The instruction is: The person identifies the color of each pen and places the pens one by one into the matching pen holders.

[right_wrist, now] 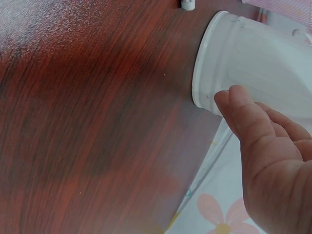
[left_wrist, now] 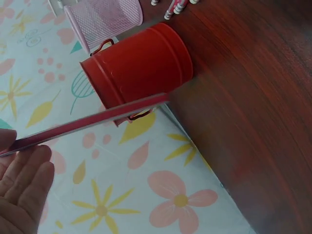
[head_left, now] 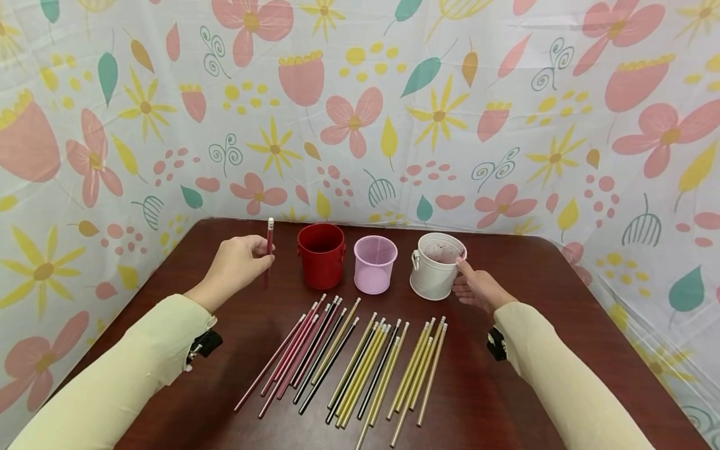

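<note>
In the head view my left hand [head_left: 239,265] pinches a dark red pencil [head_left: 269,240] between thumb and fingers, eraser end up, to the left of a red bucket [head_left: 322,259]. The left wrist view shows that pencil [left_wrist: 92,118] crossing in front of the red bucket [left_wrist: 141,66]. My right hand [head_left: 480,287] is at the right side of a white bucket [head_left: 433,275]. Its thumb is near the rim, and its extended fingers lie along the outer wall. In the right wrist view, the fingers lie against or very close to the white bucket [right_wrist: 263,63]; exact contact is unclear.
A pink mesh cup [head_left: 374,275] stands between the two buckets. Red pencils [head_left: 287,356], black pencils [head_left: 320,356] and gold pencils [head_left: 365,369] lie in rows on the dark wooden table [head_left: 484,387]. A floral cloth [head_left: 349,156] hangs behind the table.
</note>
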Demonstrator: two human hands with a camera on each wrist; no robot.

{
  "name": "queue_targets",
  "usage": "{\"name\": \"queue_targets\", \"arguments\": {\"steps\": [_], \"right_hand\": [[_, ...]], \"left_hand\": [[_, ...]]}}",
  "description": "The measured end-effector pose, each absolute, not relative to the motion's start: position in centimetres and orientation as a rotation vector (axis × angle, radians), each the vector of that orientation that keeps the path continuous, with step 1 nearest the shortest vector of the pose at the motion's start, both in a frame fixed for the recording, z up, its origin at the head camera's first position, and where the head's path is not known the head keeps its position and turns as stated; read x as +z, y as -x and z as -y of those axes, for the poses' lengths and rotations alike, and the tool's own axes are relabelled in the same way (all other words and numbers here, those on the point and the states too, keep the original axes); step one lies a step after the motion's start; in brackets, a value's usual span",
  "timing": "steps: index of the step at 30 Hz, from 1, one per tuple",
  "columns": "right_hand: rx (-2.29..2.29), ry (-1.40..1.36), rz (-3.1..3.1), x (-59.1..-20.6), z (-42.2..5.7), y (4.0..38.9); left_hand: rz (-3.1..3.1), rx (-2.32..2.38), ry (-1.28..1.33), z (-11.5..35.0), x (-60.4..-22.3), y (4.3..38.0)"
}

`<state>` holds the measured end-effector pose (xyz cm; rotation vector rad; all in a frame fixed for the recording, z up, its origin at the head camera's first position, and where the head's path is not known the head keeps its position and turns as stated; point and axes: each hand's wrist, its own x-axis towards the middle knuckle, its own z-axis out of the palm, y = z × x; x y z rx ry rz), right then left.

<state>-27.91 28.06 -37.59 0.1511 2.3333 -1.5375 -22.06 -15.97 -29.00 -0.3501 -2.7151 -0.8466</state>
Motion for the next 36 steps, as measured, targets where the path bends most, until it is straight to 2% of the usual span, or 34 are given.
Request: {"name": "queue_targets", "arguments": {"steps": [36], "right_hand": [[-1.516, -0.161, -2.362, -37.7, -28.0, 27.7]], "left_hand": [[2.144, -1.212, 0.350, 13.7, -29.2, 24.4]]}}
